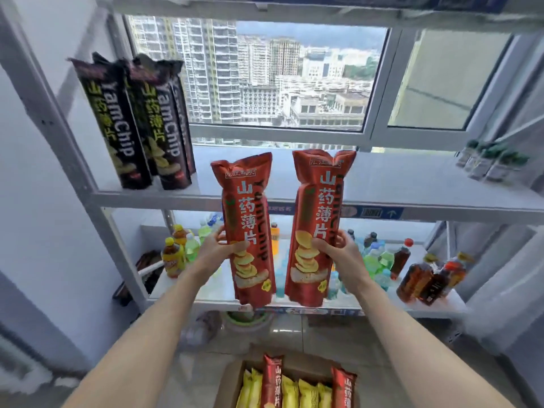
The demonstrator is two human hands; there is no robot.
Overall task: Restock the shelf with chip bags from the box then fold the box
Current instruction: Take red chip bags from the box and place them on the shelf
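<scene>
I hold two tall red yam chip bags upright in front of the white shelf (382, 184). My left hand (219, 248) grips the left red bag (247, 219) near its lower half. My right hand (338, 251) grips the right red bag (319, 213) the same way. Both bags hang just before the middle shelf's front edge. Several black yam chip bags (138, 125) stand at that shelf's left end. Below me, the open cardboard box (232, 378) holds red and yellow chip bags (294, 390).
Small green-capped bottles (491, 160) stand at the right end of the middle shelf. The lower shelf (412, 304) carries several drink bottles (176, 254) and dark bottles (426, 278). A window sits behind the shelf. White walls close in left and right.
</scene>
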